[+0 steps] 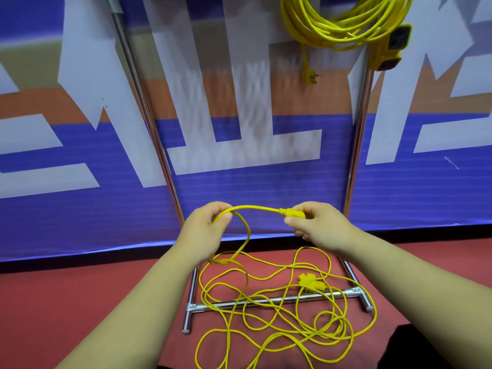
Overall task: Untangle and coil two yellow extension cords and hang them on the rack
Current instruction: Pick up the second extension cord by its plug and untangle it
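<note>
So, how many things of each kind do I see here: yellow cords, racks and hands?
Yellow extension cords: 2 (coiled cord hanging on the rack, loose cord on the floor)
Metal rack: 1
Hands: 2 (left hand, right hand, both holding the loose cord)
Total: 5

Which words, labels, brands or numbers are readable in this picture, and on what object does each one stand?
No text can be read here.
banner: big white strokes, perhaps parts of large characters, cut off; unreadable.
socket block of the hanging cord: blurred, no label legible.
plug in the right hand: no marking visible.
</note>
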Action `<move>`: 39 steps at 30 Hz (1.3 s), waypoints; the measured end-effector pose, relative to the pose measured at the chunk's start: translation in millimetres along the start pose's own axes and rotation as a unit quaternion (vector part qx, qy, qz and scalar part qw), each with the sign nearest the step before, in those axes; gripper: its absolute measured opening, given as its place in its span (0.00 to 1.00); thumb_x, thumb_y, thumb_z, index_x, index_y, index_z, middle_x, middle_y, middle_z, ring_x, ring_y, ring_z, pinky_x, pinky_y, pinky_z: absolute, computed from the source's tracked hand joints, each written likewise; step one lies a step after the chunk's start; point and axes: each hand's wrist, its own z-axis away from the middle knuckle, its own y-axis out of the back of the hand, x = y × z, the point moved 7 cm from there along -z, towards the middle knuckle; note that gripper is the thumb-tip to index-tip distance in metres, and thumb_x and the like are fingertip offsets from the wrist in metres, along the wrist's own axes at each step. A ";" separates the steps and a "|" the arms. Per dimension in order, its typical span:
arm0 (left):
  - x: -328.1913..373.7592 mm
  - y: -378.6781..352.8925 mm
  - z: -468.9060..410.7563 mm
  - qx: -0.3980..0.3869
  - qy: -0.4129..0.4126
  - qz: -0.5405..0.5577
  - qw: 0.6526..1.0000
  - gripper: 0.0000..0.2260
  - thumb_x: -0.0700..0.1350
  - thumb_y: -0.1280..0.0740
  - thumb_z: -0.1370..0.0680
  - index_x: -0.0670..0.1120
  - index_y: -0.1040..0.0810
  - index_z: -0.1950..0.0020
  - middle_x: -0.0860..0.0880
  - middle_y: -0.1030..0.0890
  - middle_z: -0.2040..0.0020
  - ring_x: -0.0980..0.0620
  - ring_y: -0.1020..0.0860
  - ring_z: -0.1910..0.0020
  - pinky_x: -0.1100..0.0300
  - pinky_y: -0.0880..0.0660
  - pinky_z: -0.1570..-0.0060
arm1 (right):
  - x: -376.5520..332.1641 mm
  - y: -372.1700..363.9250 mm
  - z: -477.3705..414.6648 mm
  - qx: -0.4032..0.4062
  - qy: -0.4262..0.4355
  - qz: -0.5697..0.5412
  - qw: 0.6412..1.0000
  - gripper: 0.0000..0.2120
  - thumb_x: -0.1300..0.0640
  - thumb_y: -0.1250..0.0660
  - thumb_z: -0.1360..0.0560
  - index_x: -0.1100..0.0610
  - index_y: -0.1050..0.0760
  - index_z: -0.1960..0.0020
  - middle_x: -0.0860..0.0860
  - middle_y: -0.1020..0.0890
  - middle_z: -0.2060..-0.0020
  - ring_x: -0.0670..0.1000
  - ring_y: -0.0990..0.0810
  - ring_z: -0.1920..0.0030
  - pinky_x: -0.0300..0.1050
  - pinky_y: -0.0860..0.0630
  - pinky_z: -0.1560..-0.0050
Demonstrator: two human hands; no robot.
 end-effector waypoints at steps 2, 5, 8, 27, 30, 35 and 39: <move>-8.9 -1.2 -0.2 -0.012 0.036 0.002 0.999 0.03 0.47 0.31 0.21 0.56 0.20 0.51 0.54 0.23 0.67 0.56 0.28 0.70 0.59 0.28 0.63 | 0.1 -4.2 1.0 -0.018 0.007 0.029 0.999 0.07 0.48 0.26 0.27 0.51 0.19 0.54 0.53 0.15 0.65 0.59 0.17 0.61 0.60 0.20 0.55; -9.4 -1.8 0.8 -0.051 0.034 -0.020 0.998 0.03 0.48 0.27 0.25 0.54 0.20 0.55 0.56 0.23 0.70 0.55 0.27 0.70 0.53 0.25 0.63 | 0.2 -4.3 0.1 -0.007 0.011 -0.036 0.999 0.06 0.54 0.25 0.27 0.53 0.19 0.52 0.53 0.17 0.67 0.53 0.22 0.65 0.56 0.23 0.59; 0.4 -3.7 4.9 -0.100 0.017 -0.022 0.995 0.05 0.50 0.26 0.25 0.51 0.20 0.58 0.56 0.25 0.72 0.56 0.28 0.72 0.53 0.26 0.65 | -2.3 8.1 -1.9 0.052 0.014 -0.140 0.989 0.07 0.60 0.26 0.26 0.58 0.21 0.49 0.51 0.18 0.68 0.52 0.22 0.65 0.51 0.23 0.57; 47.5 10.3 17.3 -0.019 -0.031 0.152 0.988 0.05 0.42 0.29 0.22 0.52 0.17 0.55 0.52 0.20 0.66 0.55 0.24 0.69 0.62 0.27 0.64 | -58.1 -12.3 35.6 0.051 0.188 0.061 0.979 0.10 0.53 0.24 0.28 0.41 0.20 0.50 0.33 0.18 0.51 0.38 0.21 0.45 0.34 0.27 0.42; 49.7 15.1 17.3 -0.012 -0.018 0.220 0.975 0.01 0.46 0.28 0.25 0.51 0.17 0.56 0.56 0.22 0.68 0.56 0.28 0.71 0.64 0.32 0.67 | -66.3 -21.7 42.9 0.027 0.220 0.046 0.974 0.10 0.55 0.23 0.29 0.44 0.21 0.51 0.39 0.17 0.51 0.43 0.20 0.45 0.39 0.27 0.40; 62.1 16.9 23.2 -0.061 -0.014 0.367 0.928 0.04 0.42 0.27 0.30 0.48 0.17 0.56 0.50 0.27 0.67 0.54 0.36 0.74 0.62 0.39 0.74 | -71.1 -28.2 45.4 -0.003 0.227 0.015 0.974 0.11 0.58 0.26 0.26 0.45 0.25 0.52 0.46 0.19 0.57 0.47 0.20 0.55 0.47 0.23 0.50; 67.9 25.6 25.9 -0.070 -0.024 0.357 0.931 0.11 0.32 0.26 0.30 0.43 0.19 0.51 0.49 0.21 0.63 0.57 0.27 0.72 0.66 0.32 0.72 | -74.5 -24.3 44.2 -0.017 0.192 -0.080 0.978 0.14 0.67 0.32 0.23 0.47 0.24 0.57 0.55 0.15 0.57 0.48 0.15 0.60 0.43 0.22 0.59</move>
